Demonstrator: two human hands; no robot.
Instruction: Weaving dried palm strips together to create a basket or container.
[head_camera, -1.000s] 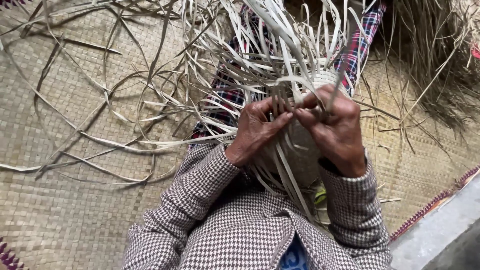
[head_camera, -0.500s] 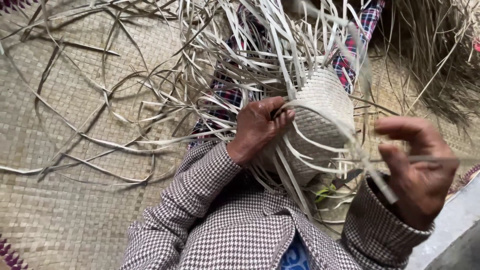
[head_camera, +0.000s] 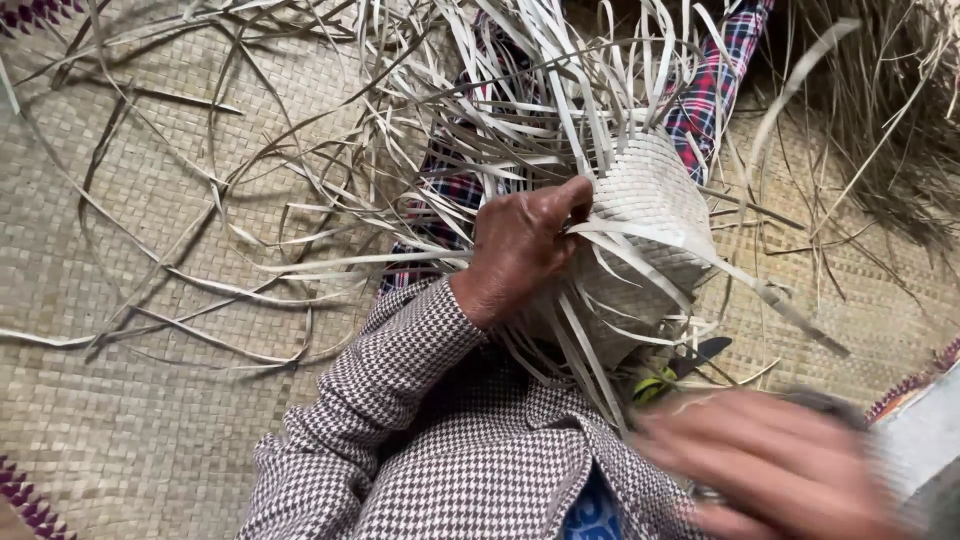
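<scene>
A half-woven pale basket (head_camera: 655, 200) of flat palm strips rests on my lap, with many loose strip ends (head_camera: 560, 90) fanning up from it. My left hand (head_camera: 520, 250) grips the basket's near side, thumb pressed on the weave and fingers closed over strips. One long strip (head_camera: 770, 295) runs from the basket down to the right. My right hand (head_camera: 775, 470) is a blur at the bottom right, away from the basket; whether it holds anything cannot be told. My sleeves are brown-and-white houndstooth.
A woven straw mat (head_camera: 150, 180) covers the floor, strewn with long loose strips (head_camera: 250, 270). Plaid cloth (head_camera: 715, 80) lies under the basket. A dark tool with a green part (head_camera: 690, 365) sits below the basket. Dry fibres (head_camera: 890, 130) pile up at the top right.
My right hand left the basket, pulled a strip out to the right, then dropped toward the lower right. My left hand stayed on the basket, which turned a little.
</scene>
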